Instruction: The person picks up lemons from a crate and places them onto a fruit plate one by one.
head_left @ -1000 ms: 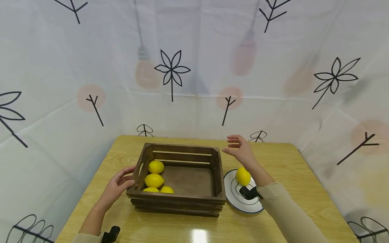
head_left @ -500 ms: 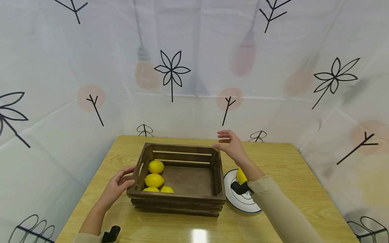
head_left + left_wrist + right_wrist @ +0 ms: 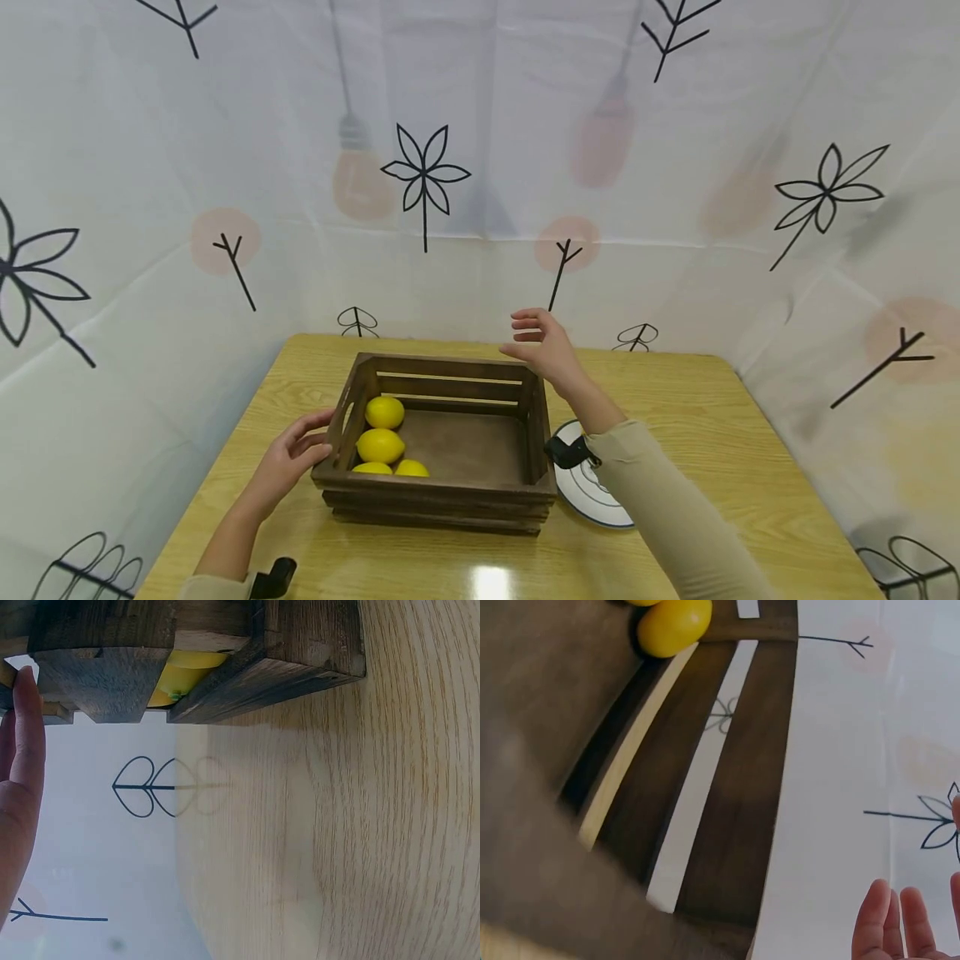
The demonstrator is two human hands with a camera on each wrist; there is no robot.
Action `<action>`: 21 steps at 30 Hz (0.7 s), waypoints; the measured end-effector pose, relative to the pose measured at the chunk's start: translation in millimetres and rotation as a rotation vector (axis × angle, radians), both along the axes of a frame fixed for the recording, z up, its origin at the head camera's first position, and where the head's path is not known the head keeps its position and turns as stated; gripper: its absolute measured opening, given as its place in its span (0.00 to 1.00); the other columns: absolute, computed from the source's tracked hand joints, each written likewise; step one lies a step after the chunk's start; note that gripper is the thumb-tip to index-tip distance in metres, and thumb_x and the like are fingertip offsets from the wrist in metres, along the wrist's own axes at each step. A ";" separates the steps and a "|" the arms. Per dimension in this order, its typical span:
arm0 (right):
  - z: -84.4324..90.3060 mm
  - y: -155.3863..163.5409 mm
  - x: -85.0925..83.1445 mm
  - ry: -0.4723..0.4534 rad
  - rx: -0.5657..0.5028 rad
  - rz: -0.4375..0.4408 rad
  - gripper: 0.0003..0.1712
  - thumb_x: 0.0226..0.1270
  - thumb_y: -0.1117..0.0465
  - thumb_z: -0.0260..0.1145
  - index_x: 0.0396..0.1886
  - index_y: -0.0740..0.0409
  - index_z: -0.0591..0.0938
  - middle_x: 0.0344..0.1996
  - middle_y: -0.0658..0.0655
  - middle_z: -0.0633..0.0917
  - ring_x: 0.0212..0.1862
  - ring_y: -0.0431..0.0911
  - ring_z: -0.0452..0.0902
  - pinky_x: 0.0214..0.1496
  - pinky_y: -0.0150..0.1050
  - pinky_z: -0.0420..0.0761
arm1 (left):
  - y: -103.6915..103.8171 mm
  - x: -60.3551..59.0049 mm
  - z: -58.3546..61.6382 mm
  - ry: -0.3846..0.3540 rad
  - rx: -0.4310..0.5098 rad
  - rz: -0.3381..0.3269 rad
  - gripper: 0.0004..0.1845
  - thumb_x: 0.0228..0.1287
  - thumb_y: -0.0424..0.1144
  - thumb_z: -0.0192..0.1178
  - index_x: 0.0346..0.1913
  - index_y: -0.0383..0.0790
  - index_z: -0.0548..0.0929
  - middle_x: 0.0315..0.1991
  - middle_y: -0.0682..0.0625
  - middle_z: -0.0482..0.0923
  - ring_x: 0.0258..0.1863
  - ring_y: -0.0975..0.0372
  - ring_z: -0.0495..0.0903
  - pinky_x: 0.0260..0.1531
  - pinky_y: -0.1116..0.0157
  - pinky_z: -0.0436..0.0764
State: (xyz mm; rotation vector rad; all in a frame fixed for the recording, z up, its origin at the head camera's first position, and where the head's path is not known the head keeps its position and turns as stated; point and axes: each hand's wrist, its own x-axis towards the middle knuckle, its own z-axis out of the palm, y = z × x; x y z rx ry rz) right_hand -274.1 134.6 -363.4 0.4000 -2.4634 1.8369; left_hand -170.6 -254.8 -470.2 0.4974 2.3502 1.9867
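A dark brown wooden crate (image 3: pixel 450 492) stands on the table with several lemons (image 3: pixel 380 446) along its left side. My left hand (image 3: pixel 296 450) rests against the crate's left end, fingers nearly straight on the slats. In the left wrist view a finger (image 3: pixel 28 727) lies along that wood, and lemon shows through a gap. Above the crate's back right corner is my right hand (image 3: pixel 546 346), fingers loosely bent and nothing visible in them. The right wrist view catches its fingertips (image 3: pixel 871 922) against the backdrop, with a lemon (image 3: pixel 675 626) inside the crate.
A white plate with a blue rim (image 3: pixel 592 500) sits right of the crate, partly hidden by my right sleeve (image 3: pixel 660 500). The wooden table (image 3: pixel 675 400) meets a printed white cloth backdrop (image 3: pixel 480 167) at its far edge.
My right hand has moved left and slightly up, from beside the crate to over its back right corner. The forearm now covers the lemon seen on the plate. My left hand stays put.
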 end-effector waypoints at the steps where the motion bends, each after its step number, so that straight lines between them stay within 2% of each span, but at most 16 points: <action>1: 0.4 -2.7 0.2 -0.001 -0.006 0.002 0.29 0.56 0.67 0.70 0.57 0.60 0.71 0.53 0.63 0.73 0.54 0.59 0.70 0.50 0.51 0.76 | 0.1 0.3 0.1 0.000 0.002 -0.001 0.25 0.69 0.31 0.52 0.66 0.29 0.61 0.59 0.56 0.66 0.52 0.67 0.73 0.46 0.72 0.75; 9: 0.5 -21.6 -4.3 -0.029 -0.025 0.044 0.30 0.55 0.66 0.71 0.58 0.60 0.71 0.54 0.63 0.73 0.54 0.58 0.71 0.50 0.49 0.76 | -0.1 1.4 1.0 0.000 0.002 0.003 0.25 0.69 0.31 0.52 0.66 0.29 0.61 0.59 0.58 0.66 0.52 0.67 0.73 0.46 0.72 0.75; 15: 1.2 -32.9 -10.7 -0.063 -0.053 0.084 0.30 0.56 0.69 0.69 0.58 0.63 0.70 0.54 0.66 0.72 0.54 0.59 0.69 0.51 0.52 0.75 | 0.3 -0.4 0.1 0.000 -0.001 -0.001 0.25 0.68 0.31 0.52 0.66 0.29 0.61 0.58 0.58 0.66 0.52 0.67 0.73 0.46 0.72 0.75; 21: -9.7 -45.2 -18.6 -0.077 -0.062 0.140 0.27 0.55 0.66 0.70 0.55 0.57 0.72 0.52 0.60 0.73 0.53 0.57 0.71 0.49 0.48 0.77 | -1.8 -1.9 0.7 -0.002 0.009 -0.007 0.25 0.69 0.32 0.52 0.66 0.30 0.61 0.59 0.56 0.66 0.53 0.66 0.73 0.46 0.72 0.75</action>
